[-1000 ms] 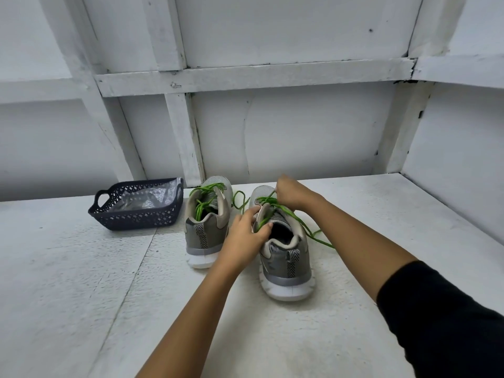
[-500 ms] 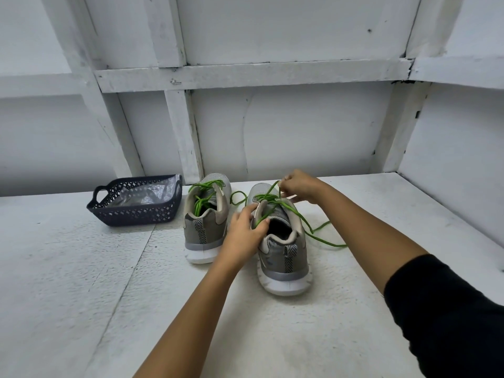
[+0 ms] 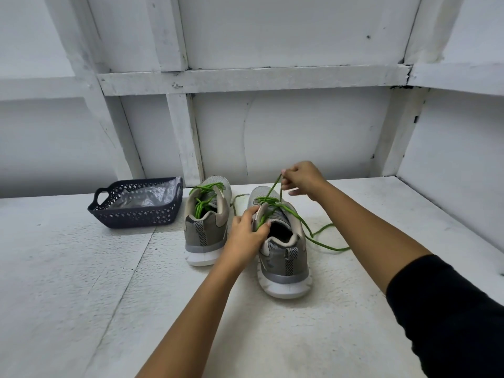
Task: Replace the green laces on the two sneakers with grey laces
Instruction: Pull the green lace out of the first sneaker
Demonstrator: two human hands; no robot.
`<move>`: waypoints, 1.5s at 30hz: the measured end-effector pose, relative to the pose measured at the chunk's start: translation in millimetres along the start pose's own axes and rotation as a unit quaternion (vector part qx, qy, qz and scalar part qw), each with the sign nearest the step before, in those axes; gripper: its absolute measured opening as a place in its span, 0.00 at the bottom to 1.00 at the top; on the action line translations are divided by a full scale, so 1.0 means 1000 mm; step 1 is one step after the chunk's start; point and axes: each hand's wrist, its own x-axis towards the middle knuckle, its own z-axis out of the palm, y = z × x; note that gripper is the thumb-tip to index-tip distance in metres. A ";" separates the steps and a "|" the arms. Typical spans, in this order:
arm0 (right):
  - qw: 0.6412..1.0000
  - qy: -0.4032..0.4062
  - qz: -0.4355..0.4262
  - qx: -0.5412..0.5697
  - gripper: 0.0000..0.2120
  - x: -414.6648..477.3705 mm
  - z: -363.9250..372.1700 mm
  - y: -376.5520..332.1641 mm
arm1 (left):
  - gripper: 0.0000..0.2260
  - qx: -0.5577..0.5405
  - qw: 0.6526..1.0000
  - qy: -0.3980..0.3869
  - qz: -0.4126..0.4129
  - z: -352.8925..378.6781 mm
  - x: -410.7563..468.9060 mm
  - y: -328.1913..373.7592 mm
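Two grey sneakers stand heel toward me on the white table. The left sneaker has its green lace bunched inside its opening. The right sneaker has a green lace partly pulled loose, trailing over the table to the right. My left hand grips the right sneaker's collar and tongue at its left side. My right hand is raised above the shoe's toe and pinches a loop of the green lace, drawn up taut. No grey laces are plainly visible.
A dark blue perforated basket holding a clear plastic bag stands left of the sneakers. White framed walls close the back and the right side. The white table stretches wide toward me and to the left.
My right hand has lifted up and to the right, pulling the green lace out of the right sneaker. More lace now trails on the table. My left hand stays on the shoe.
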 end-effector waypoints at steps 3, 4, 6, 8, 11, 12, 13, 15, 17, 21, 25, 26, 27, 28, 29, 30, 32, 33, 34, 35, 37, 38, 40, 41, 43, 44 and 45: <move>1.000 -0.008 0.021 -0.014 0.14 -0.001 -0.002 -0.001 | 0.22 -0.004 1.000 -0.001 -0.004 0.000 -0.001 0.002; 0.997 -0.042 0.043 -0.051 0.14 -0.004 -0.001 0.001 | 0.22 -0.006 1.000 -0.001 -0.004 0.000 -0.001 0.002; 0.981 -0.121 0.064 -0.140 0.13 -0.009 0.003 0.008 | 0.22 -0.007 1.000 0.000 -0.004 0.000 -0.002 0.003; 0.975 -0.136 0.042 -0.172 0.10 -0.012 0.004 0.013 | 0.22 -0.006 1.000 0.000 -0.004 -0.001 -0.002 0.003; 0.993 -0.091 0.041 -0.070 0.11 -0.011 -0.001 0.009 | 0.22 -0.008 1.000 -0.002 -0.003 -0.001 -0.003 0.004; 0.997 -0.065 0.043 -0.019 0.12 -0.008 -0.004 0.005 | 0.22 -0.008 1.000 -0.003 -0.003 -0.001 -0.003 0.004; 0.998 -0.031 0.042 0.035 0.13 -0.006 -0.008 -0.001 | 0.22 -0.006 1.000 -0.003 -0.001 -0.001 -0.003 0.003; 0.987 0.037 0.042 0.150 0.14 0.000 -0.014 -0.010 | 0.23 -0.006 1.000 -0.004 0.001 -0.001 -0.003 0.003; 0.979 0.058 0.053 0.186 0.15 0.001 -0.016 -0.013 | 0.22 -0.010 1.000 -0.004 0.001 -0.001 -0.003 0.004; 0.990 -0.088 0.104 -0.038 0.15 -0.013 0.001 0.008 | 0.22 -0.013 1.000 -0.005 0.002 -0.001 -0.004 0.003; 0.991 -0.078 0.047 -0.101 0.14 -0.015 0.011 0.020 | 0.23 -0.014 1.000 -0.001 0.006 -0.001 -0.003 0.003; 0.993 -0.069 0.049 -0.079 0.14 -0.014 0.010 0.017 | 0.23 -0.016 1.000 -0.001 0.005 0.000 -0.003 0.003; 0.996 -0.060 0.057 -0.044 0.14 -0.013 0.008 0.014 | 0.23 -0.017 1.000 -0.001 0.005 0.000 -0.003 0.003; 0.997 -0.042 0.061 -0.003 0.13 -0.012 0.006 0.010 | 0.23 -0.017 1.000 -0.002 0.005 0.000 -0.003 0.003; 0.998 -0.012 0.054 0.034 0.13 -0.009 0.003 0.006 | 0.23 -0.016 1.000 -0.002 0.005 -0.001 -0.003 0.003; 0.997 0.027 0.036 0.061 0.13 -0.006 -0.001 0.002 | 0.23 -0.016 1.000 -0.004 0.004 -0.001 -0.003 0.003; 0.991 0.090 0.001 0.098 0.13 -0.002 -0.010 -0.006 | 0.23 -0.018 1.000 -0.008 0.001 -0.001 -0.003 0.004; 0.989 0.097 -0.002 0.114 0.13 -0.001 -0.013 -0.008 | 0.23 -0.019 1.000 -0.008 0.000 0.000 -0.003 0.005; 0.989 0.080 0.010 0.120 0.12 0.000 -0.014 -0.007 | 0.23 -0.020 1.000 -0.006 0.000 -0.001 -0.003 0.006; 0.992 0.045 0.040 0.107 0.11 -0.002 -0.013 -0.005 | 0.23 -0.020 1.000 -0.006 0.000 -0.001 -0.004 0.006; 0.991 -0.050 0.118 0.021 0.11 -0.010 -0.007 0.004 | 0.23 -0.021 1.000 -0.004 0.001 -0.001 -0.004 0.006; 0.986 -0.088 0.138 -0.034 0.12 -0.014 -0.003 0.009 | 0.22 -0.022 1.000 -0.003 0.000 -0.001 -0.004 0.006; 0.982 -0.105 0.124 -0.100 0.16 -0.019 0.004 0.017 | 0.22 -0.026 1.000 -0.004 -0.002 -0.001 -0.005 0.006; 0.984 -0.096 0.104 -0.110 0.18 -0.020 0.007 0.018 | 0.22 -0.027 1.000 -0.005 -0.004 -0.001 -0.006 0.006; 0.988 -0.083 0.074 -0.103 0.17 -0.019 0.009 0.018 | 0.22 -0.025 1.000 -0.005 -0.006 -0.001 -0.006 0.006; 0.990 -0.079 0.068 -0.096 0.15 -0.019 0.009 0.017 | 0.22 -0.026 1.000 -0.004 -0.006 -0.001 -0.006 0.006; 0.991 -0.072 0.068 -0.085 0.14 -0.018 0.009 0.015 | 0.22 -0.028 1.000 -0.004 -0.007 -0.001 -0.006 0.006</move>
